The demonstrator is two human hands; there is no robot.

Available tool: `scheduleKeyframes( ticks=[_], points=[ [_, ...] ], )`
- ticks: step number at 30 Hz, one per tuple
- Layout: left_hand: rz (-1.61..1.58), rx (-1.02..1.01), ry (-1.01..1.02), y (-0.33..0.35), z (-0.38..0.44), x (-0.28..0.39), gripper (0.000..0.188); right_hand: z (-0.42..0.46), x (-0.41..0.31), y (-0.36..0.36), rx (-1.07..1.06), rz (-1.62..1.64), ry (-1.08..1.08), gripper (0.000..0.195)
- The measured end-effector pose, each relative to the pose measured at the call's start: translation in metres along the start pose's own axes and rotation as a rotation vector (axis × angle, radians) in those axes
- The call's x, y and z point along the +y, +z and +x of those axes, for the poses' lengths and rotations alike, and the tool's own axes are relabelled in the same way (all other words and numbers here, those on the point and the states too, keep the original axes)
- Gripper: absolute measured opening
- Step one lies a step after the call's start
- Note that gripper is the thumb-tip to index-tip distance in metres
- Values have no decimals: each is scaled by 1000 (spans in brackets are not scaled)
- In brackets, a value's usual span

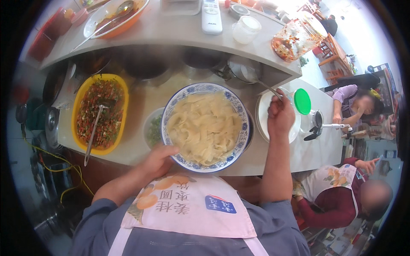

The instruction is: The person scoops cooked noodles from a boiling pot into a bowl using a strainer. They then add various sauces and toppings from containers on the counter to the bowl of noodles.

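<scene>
My left hand (pixel 161 160) grips the near left rim of a blue-and-white patterned bowl (pixel 245 128), which is full of broad flat noodles (pixel 205 128). In my right hand (pixel 280 110) is the handle of a metal spoon or ladle (pixel 269 89), whose far end reaches over a pot under the shelf. A white dish of chopped green onion (pixel 156 128) lies partly hidden by the bowl's left side. Left of it a yellow tub (pixel 74 118) holds a chopped red and green vegetable mix (pixel 101 115) with a metal spoon (pixel 93 134) in it. White plates (pixel 294 128) are stacked under my right hand.
An upper shelf (pixel 173 35) bears an orange-and-white bowl (pixel 120 28) of red sauce, a remote control (pixel 211 19), a small jar (pixel 246 29) and a sauce-smeared jar (pixel 293 41). Dark pots stand beneath it. A green-lidded container (pixel 302 101) is at the right. Two people (pixel 346 102) are beyond.
</scene>
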State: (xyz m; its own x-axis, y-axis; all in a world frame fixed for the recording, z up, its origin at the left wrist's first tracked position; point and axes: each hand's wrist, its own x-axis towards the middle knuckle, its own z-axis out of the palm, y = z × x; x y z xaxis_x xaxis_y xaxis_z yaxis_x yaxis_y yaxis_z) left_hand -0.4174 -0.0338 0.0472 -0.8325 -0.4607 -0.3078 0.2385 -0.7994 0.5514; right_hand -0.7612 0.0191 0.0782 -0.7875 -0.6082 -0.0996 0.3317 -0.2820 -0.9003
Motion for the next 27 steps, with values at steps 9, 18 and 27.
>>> scheduleKeyframes(
  ticks=[9,18,27],
  points=[
    [-21,10,19,-3,-2,1,67,-101,-58,32,-251,-133,24,29],
    [-30,-23,-3,-8,-2,2,71,-113,-66,24,-196,-137,-62,29],
    [-14,-12,4,-4,1,2,73,-119,-72,19,-170,-116,-100,31]
  ],
)
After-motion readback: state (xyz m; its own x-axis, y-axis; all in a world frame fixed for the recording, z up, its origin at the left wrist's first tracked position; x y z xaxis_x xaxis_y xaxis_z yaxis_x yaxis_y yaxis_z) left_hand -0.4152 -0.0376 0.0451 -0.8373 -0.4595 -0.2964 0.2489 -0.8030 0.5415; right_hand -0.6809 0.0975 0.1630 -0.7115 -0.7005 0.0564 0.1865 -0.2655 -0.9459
